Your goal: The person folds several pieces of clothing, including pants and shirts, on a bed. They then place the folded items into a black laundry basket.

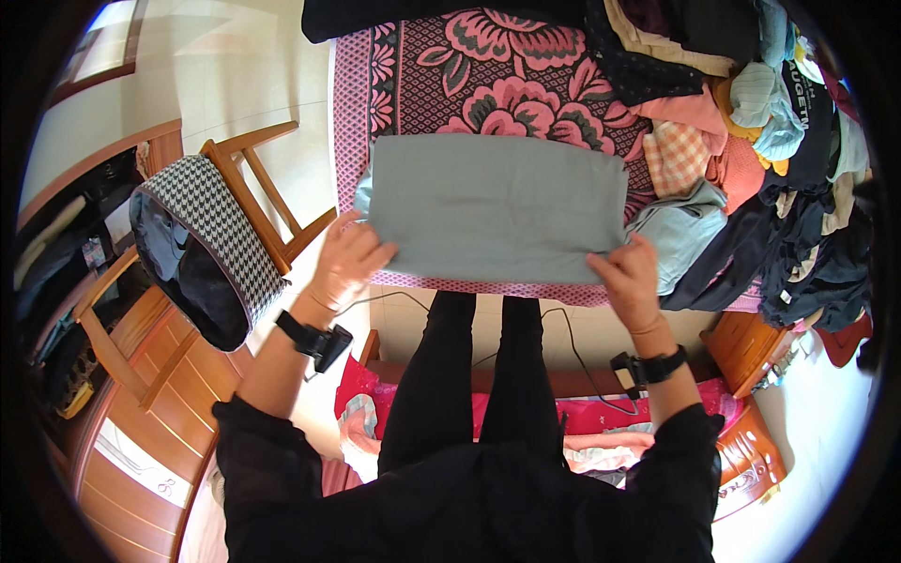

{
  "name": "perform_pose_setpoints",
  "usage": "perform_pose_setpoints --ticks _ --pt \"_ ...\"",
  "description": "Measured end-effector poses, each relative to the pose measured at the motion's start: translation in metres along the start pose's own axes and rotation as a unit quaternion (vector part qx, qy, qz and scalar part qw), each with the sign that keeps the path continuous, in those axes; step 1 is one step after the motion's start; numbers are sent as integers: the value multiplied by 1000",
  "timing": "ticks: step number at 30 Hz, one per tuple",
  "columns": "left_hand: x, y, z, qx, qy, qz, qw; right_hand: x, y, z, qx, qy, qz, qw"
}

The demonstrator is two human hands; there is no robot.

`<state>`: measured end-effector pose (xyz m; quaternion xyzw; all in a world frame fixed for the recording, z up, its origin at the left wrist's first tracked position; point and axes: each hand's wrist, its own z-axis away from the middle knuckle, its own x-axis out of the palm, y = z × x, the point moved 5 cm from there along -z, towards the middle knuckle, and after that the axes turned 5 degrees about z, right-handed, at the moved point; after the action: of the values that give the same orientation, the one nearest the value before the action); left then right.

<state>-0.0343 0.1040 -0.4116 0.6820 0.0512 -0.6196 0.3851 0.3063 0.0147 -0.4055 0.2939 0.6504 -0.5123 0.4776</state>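
Observation:
A grey cloth (496, 207), folded into a wide rectangle, lies flat on a pink and black flowered blanket (517, 95) in front of me. My left hand (354, 255) grips its near left corner, the thumb on top and the other fingers partly hidden at the side edge. At the near right corner, my right hand (628, 274) pinches the same cloth between thumb and fingers. A strip of paler blue-grey fabric (363, 190) shows past its left edge.
Heaped clothes (753, 141) cover the right side, with a light grey-blue folded garment (683, 225) close to my right hand. Left, a houndstooth fabric basket (211, 239) with dark contents rests on a wooden chair (260, 190). A thin cable (574, 345) runs by my legs.

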Motion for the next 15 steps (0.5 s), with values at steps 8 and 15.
perform_pose_setpoints --ticks 8,15 --pt "91 68 -28 -92 7 53 994 78 -55 -7 99 -68 -20 993" --pt "121 -20 -54 -247 27 -3 969 118 12 -37 170 -22 111 979"
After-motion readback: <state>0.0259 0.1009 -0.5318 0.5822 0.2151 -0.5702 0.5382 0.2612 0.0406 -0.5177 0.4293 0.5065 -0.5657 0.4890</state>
